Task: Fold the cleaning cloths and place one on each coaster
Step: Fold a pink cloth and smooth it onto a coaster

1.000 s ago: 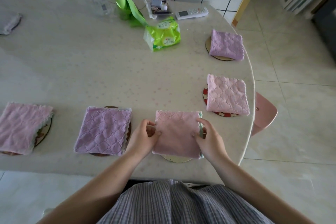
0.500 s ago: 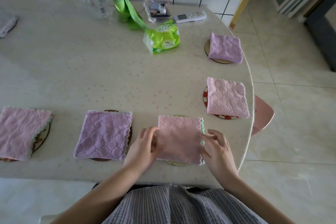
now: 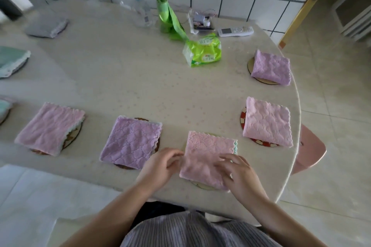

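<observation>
A folded pink cloth (image 3: pixel 206 152) lies on a pale coaster (image 3: pixel 200 186) at the table's near edge. My left hand (image 3: pixel 160 164) sits at the cloth's left edge, its loosely curled fingertips just touching it. My right hand (image 3: pixel 239 172) rests on top of the cloth's right part with its fingers spread. Folded cloths cover the other coasters: a purple cloth (image 3: pixel 131 142), a pink cloth at the left (image 3: pixel 50 126), a pink cloth on a red coaster (image 3: pixel 267 122), and a purple cloth at the far right (image 3: pixel 271 67).
At the left edge of the table (image 3: pixel 120 78) lie a teal cloth (image 3: pixel 12 60) and a grey cloth (image 3: pixel 46 25). A green tissue pack (image 3: pixel 202 50), green bag roll (image 3: pixel 166 16), spray bottle (image 3: pixel 140 12) and remote (image 3: pixel 234 31) stand at the back. A pink stool (image 3: pixel 309 150) is at the right.
My right hand left the cloth's right edge and now lies on top of it. My left hand let go of the left edge and drew back slightly. The view tilted up.
</observation>
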Tool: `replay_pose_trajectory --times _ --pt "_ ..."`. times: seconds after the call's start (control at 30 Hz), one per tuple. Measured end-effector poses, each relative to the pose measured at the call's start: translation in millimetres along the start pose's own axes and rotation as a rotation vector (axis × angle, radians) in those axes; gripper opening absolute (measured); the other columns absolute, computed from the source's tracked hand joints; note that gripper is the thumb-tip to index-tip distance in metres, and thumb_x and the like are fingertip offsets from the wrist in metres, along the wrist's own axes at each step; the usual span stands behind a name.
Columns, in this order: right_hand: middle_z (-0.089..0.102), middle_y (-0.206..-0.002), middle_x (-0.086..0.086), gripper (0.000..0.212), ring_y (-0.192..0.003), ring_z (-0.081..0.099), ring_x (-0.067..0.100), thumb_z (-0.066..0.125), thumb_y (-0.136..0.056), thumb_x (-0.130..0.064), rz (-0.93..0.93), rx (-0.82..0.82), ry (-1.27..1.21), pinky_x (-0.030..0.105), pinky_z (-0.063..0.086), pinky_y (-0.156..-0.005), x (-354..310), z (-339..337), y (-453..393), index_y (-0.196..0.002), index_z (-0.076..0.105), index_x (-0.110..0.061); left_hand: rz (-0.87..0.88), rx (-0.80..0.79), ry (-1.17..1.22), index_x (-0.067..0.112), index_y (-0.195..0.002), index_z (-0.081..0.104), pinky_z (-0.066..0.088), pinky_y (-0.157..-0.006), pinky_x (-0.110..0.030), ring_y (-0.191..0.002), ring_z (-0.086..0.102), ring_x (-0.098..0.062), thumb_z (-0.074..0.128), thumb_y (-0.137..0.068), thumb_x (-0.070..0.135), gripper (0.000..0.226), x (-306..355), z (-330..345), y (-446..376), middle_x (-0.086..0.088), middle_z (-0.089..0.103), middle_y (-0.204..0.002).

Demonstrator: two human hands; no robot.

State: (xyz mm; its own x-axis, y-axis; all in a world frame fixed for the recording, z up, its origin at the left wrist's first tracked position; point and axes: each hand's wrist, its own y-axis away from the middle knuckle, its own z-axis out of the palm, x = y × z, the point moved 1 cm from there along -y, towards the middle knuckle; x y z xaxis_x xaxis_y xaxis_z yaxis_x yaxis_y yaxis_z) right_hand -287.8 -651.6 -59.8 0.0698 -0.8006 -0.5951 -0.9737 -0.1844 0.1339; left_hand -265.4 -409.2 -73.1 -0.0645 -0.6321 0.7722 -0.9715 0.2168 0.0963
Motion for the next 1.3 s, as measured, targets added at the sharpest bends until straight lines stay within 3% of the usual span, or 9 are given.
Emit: replay_pose_trajectory --times 0.2,0.4,0.47,0.67,0.8,0.9,1.0,1.1,1.3 --pt "0.059 -0.099 -0.017 0.022 -0.09 0.059 -0.003 0.064 -0.083 -0.012 -0.081 -0.147 -0.261 0.012 0.045 -0.082 -64 22 -19 -0.1 0.07 -0.024 -0.278 0.353 0.228 0.038 -0.084 0.063 0.05 -0.076 -0.019 -0.08 0.064 0.001 0.064 -0.084 0.004 0.034 -37 -54 31 0.014 0.07 -0.086" --pt "0.061 -0.1 -0.015 0.026 -0.087 0.06 -0.003 0.06 -0.086 -0.017 0.016 -0.257 -0.298 0.012 0.047 -0.08 -101 56 -52 -0.107 0.066 -0.031 -0.407 0.485 0.262 0.017 -0.09 0.065 0.042 -0.068 -0.007 -0.077 0.06 0.001 0.06 -0.086 0.003 0.015 -73 -115 28 0.002 0.066 -0.089" --pt "0.063 -0.102 -0.014 0.031 -0.089 0.06 -0.004 0.061 -0.086 -0.017 0.12 -0.243 -0.34 0.014 0.048 -0.086 -109 71 -66 -0.114 0.063 -0.03 -0.468 0.424 0.276 0.017 -0.093 0.063 0.043 -0.071 -0.018 -0.082 0.06 -0.011 0.061 -0.086 0.005 0.014 -93 -131 18 0.0 0.065 -0.09" --pt "0.066 -0.097 -0.018 0.022 -0.093 0.061 0.001 0.063 -0.085 -0.029 0.454 -0.035 -0.458 0.022 0.047 -0.084 -136 106 -103 -0.105 0.059 -0.035 -0.503 0.026 0.39 0.012 -0.097 0.056 0.048 -0.065 -0.016 -0.08 0.061 -0.018 0.061 -0.083 -0.005 0.023 -141 -159 -17 -0.003 0.064 -0.091" --pt "0.066 -0.089 -0.016 0.013 -0.089 0.063 0.007 0.065 -0.084 -0.03 0.619 0.182 -0.494 0.024 0.048 -0.079 -149 122 -101 -0.095 0.061 -0.031 -0.439 -0.143 0.226 0.022 -0.092 0.06 0.046 -0.081 -0.027 -0.086 0.063 -0.015 0.067 -0.082 0.007 0.019 -158 -170 -34 0.005 0.066 -0.088" --pt "0.063 -0.083 -0.013 0.015 -0.081 0.06 0.009 0.064 -0.084 -0.036 0.73 0.177 -0.43 0.024 0.044 -0.069 -157 131 -93 -0.094 0.06 -0.025 -0.424 -0.249 0.151 0.029 -0.09 0.064 0.048 -0.087 -0.033 -0.088 0.064 -0.012 0.073 -0.074 0.03 0.018 -165 -171 -41 0.006 0.07 -0.092" --pt "0.063 -0.073 -0.007 0.02 -0.071 0.06 0.016 0.062 -0.085 -0.038 0.755 0.137 -0.405 0.031 0.046 -0.064 -162 135 -94 -0.086 0.06 -0.018 -0.422 -0.319 0.1 0.026 -0.079 0.066 0.048 -0.072 -0.032 -0.071 0.059 -0.011 0.065 -0.064 0.049 0.027 -163 -169 -46 0.008 0.067 -0.076" --pt "0.055 -0.06 -0.002 0.029 -0.059 0.052 0.02 0.063 -0.082 -0.037 0.774 0.095 -0.383 0.032 0.039 -0.057 -165 138 -96 -0.073 0.058 -0.011 -0.37 -0.355 0.038 0.012 -0.065 0.06 0.035 -0.059 -0.028 -0.056 0.044 -0.011 0.068 -0.078 0.034 0.027 -154 -167 -53 0.006 0.051 -0.057" --pt "0.039 -0.053 -0.003 0.035 -0.054 0.038 0.017 0.065 -0.082 -0.032 0.838 0.171 -0.48 0.03 0.026 -0.056 -169 139 -93 -0.061 0.042 -0.015 -0.348 -0.357 -0.042 0.021 -0.056 0.053 0.033 -0.058 -0.027 -0.053 0.043 -0.01 0.067 -0.082 0.025 0.03 -152 -166 -63 0.007 0.05 -0.054"
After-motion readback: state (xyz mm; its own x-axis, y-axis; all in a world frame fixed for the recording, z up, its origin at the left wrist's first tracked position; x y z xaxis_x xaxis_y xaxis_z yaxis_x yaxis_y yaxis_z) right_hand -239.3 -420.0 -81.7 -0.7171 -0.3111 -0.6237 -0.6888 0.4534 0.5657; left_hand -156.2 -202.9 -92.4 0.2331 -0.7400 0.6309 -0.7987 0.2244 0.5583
